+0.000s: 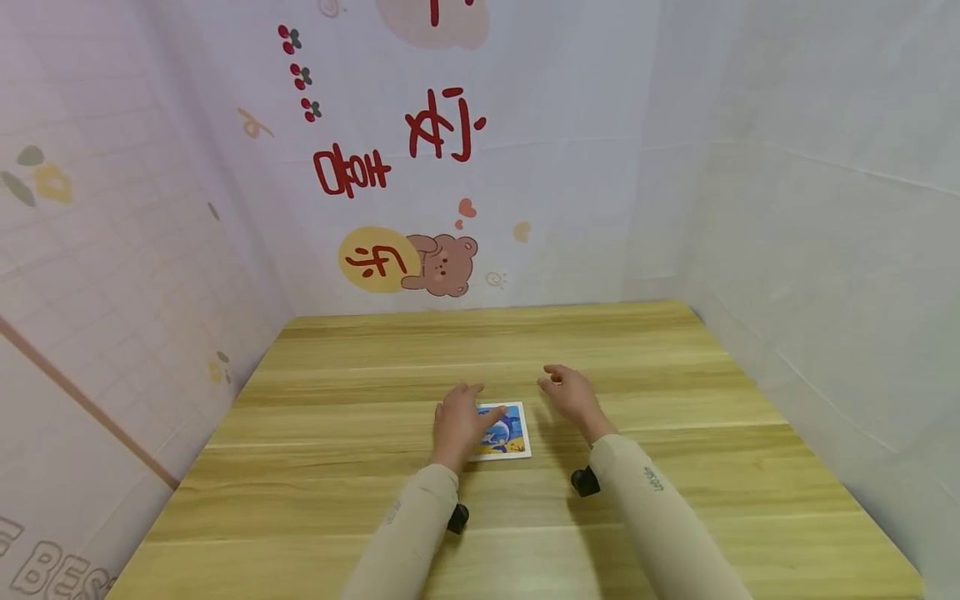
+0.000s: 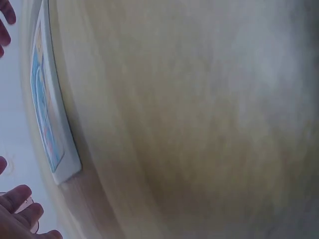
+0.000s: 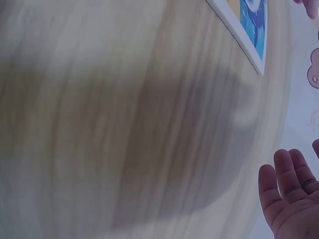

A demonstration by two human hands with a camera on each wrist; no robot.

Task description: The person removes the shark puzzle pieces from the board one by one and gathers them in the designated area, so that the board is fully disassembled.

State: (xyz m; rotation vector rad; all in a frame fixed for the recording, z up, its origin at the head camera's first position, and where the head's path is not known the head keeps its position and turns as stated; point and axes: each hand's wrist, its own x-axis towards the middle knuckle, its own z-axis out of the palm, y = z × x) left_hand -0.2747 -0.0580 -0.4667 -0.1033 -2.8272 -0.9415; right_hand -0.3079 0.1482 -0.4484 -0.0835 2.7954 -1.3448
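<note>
A flat square picture panel (image 1: pixel 516 433) with a white border lies on the table, showing a blue dolphin-like figure over a yellow patch. My left hand (image 1: pixel 456 425) is over its left side in the head view, thumb and fingers spread apart, covering part of the picture. The left wrist view shows the panel (image 2: pixel 45 94) edge-on, with that hand's fingers (image 2: pixel 25 211) beyond its near corner. To the right of the panel, my right hand (image 1: pixel 572 395) hovers with loosely bent fingers and holds nothing. The panel's corner (image 3: pixel 254 30) also shows in the right wrist view.
The wood-grain table (image 1: pixel 360 358) is enclosed by a white printed sheet (image 1: pixel 585 208) at the back and sheets on both sides. A brown bear (image 1: pixel 447 265) is printed on the back one. Black wrist cameras (image 1: pixel 585 482) hang under the sleeves.
</note>
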